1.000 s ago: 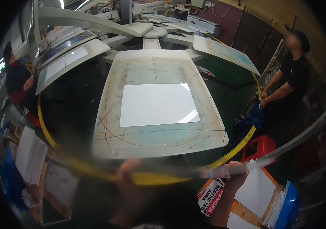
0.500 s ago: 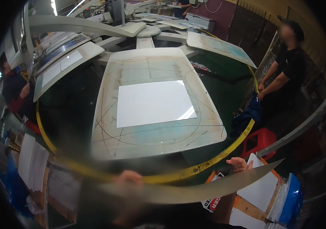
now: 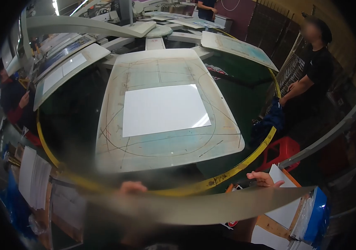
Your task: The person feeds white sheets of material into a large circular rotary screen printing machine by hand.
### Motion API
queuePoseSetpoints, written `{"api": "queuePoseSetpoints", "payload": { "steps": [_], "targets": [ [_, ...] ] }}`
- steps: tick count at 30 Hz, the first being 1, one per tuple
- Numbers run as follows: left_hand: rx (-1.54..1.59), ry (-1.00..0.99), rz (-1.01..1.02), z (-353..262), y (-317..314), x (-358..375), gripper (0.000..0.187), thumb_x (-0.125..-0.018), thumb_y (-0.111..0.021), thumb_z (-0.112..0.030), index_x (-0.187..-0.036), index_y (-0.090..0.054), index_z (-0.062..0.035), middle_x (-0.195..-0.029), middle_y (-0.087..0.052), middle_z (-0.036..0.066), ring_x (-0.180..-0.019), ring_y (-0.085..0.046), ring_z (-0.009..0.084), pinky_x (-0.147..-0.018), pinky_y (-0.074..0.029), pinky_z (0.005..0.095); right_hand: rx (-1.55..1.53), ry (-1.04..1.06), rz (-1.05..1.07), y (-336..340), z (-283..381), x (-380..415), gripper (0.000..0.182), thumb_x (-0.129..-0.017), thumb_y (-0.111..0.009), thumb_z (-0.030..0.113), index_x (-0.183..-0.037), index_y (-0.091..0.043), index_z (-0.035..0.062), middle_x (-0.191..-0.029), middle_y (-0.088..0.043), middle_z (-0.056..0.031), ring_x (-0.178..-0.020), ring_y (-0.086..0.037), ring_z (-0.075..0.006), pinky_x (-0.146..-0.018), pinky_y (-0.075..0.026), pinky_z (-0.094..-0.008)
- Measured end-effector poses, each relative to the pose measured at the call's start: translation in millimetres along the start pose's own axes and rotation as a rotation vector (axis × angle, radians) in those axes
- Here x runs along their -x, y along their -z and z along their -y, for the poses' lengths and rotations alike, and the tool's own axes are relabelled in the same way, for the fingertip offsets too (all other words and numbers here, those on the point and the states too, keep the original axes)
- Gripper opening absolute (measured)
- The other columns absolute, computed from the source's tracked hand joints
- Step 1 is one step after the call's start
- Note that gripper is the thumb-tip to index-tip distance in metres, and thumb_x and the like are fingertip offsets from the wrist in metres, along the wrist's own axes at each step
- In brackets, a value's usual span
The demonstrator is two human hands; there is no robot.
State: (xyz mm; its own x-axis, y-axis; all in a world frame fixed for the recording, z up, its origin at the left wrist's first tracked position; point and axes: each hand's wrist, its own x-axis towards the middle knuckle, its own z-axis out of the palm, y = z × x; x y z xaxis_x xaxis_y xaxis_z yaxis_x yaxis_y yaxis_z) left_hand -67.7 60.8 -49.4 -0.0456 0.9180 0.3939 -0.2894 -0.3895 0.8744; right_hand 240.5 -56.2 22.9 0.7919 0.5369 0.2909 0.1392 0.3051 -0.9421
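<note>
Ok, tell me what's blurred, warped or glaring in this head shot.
Head view: fisheye bends the yellow rail and darkens the corners; the sheet held close is smeared out of focus, as is the left hand; the right hand is sharper; glare streaks the white paper on the platen.

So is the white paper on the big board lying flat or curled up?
Flat. The white paper lies spread on the board, with no lifted corner showing.
</note>
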Motion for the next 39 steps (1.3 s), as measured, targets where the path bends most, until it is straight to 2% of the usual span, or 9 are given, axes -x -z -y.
{"api": "queuePoseSetpoints", "payload": {
  "steps": [13,16,23,26,29,30,32,33,39],
  "targets": [
    [0.156,-0.042,0.382,6.9,18.2,0.5,0.073,-0.094,-0.003,-0.054,-0.093,-0.052,0.0004,-0.085,-0.061,0.015,-0.083,-0.058,0.0233,-0.096,-0.035,0.0382,0.083,0.063,0.458,38.4,22.4,-9.5,0.092,-0.087,0.01,0.06,-0.091,-0.06,0.0004,-0.087,-0.063,-0.0138,-0.093,-0.059,-0.0233,-0.103,-0.03,-0.0408],
    [0.255,-0.021,0.288,7.7,12.2,2.7,0.071,-0.094,-0.006,-0.054,-0.094,-0.051,0.001,-0.083,-0.061,0.015,-0.081,-0.058,0.023,-0.093,-0.037,0.0372,-0.04,0.07,0.519,38.8,16.6,-15.4,0.093,-0.085,0.006,0.065,-0.094,-0.06,-0.0013,-0.083,-0.063,-0.0128,-0.087,-0.057,-0.0208,-0.088,-0.04,-0.0354],
    [-0.077,0.098,-0.172,8.2,-20.5,11.8,0.064,-0.095,-0.015,-0.052,-0.094,-0.049,0.0026,-0.076,-0.06,0.014,-0.076,-0.059,0.0214,-0.08,-0.044,0.0338,-0.012,-0.018,0.112,1.0,26.3,3.9,0.085,-0.09,-0.004,0.063,-0.084,-0.06,-0.002,-0.076,-0.062,-0.0127,-0.069,-0.057,-0.0183,-0.07,-0.044,-0.0296],
    [-0.738,0.102,-0.072,13.6,-14.9,20.5,0.062,-0.095,-0.019,-0.051,-0.094,-0.048,0.0033,-0.073,-0.059,0.013,-0.074,-0.059,0.0207,-0.075,-0.047,0.0323,-0.217,-0.121,0.003,5.9,11.3,1.0,0.081,-0.092,-0.01,0.06,-0.077,-0.061,-0.0009,-0.07,-0.06,-0.011,-0.068,-0.057,-0.0174,-0.067,-0.045,-0.028],
    [0.18,0.048,0.006,17.4,-26.8,10.5,0.041,-0.096,-0.041,-0.036,-0.099,-0.047,0.0041,-0.076,-0.057,0.011,-0.073,-0.057,0.0171,-0.065,-0.048,0.0261,-0.293,-0.11,-0.204,31.9,-43.5,-17.0,0.079,-0.094,-0.009,0.056,-0.083,-0.06,-0.0031,-0.075,-0.06,-0.011,-0.072,-0.057,-0.0175,-0.069,-0.045,-0.0261],
    [-0.319,0.134,-0.065,26.6,-22.4,8.8,0.032,-0.094,-0.044,-0.025,-0.108,-0.047,0.0043,-0.087,-0.056,0.01,-0.079,-0.057,0.0163,-0.067,-0.046,0.0264,-0.082,-0.108,-0.402,23.3,-41.9,-23.7,0.075,-0.095,-0.012,0.054,-0.09,-0.06,-0.0027,-0.081,-0.061,-0.0106,-0.077,-0.056,-0.017,-0.07,-0.044,-0.0262],
    [-0.229,0.186,0.036,25.9,-24.1,15.3,0.031,-0.091,-0.049,-0.015,-0.116,-0.045,0.0028,-0.102,-0.054,0.009,-0.093,-0.054,0.0165,-0.079,-0.043,0.0285,0.081,-0.083,-0.639,13.1,-34.9,-34.3,0.069,-0.096,-0.018,0.053,-0.105,-0.058,-0.0028,-0.098,-0.061,-0.0112,-0.09,-0.055,-0.0175,-0.076,-0.043,-0.0268],
    [-0.206,0.157,0.077,28.5,-26.9,16.7,0.033,-0.09,-0.051,-0.013,-0.118,-0.043,0.0028,-0.106,-0.052,0.009,-0.098,-0.052,0.017,-0.083,-0.041,0.0294,0.228,-0.226,-0.498,44.3,-49.7,-33.5,0.069,-0.094,-0.025,0.056,-0.117,-0.052,-0.0036,-0.113,-0.056,-0.0133,-0.104,-0.052,-0.0205,-0.084,-0.041,-0.0288],
    [-0.064,0.248,0.186,33.5,-40.7,22.4,0.048,-0.085,-0.051,0.002,-0.13,-0.032,0.0023,-0.123,-0.046,0.011,-0.115,-0.044,0.0215,-0.098,-0.033,0.0339,0.447,-0.26,-0.431,52.3,-42.8,-52.2,0.058,-0.096,-0.031,0.047,-0.1,-0.059,-0.0036,-0.091,-0.062,-0.0092,-0.083,-0.057,-0.0144,-0.067,-0.044,-0.0231]
  ]
}}
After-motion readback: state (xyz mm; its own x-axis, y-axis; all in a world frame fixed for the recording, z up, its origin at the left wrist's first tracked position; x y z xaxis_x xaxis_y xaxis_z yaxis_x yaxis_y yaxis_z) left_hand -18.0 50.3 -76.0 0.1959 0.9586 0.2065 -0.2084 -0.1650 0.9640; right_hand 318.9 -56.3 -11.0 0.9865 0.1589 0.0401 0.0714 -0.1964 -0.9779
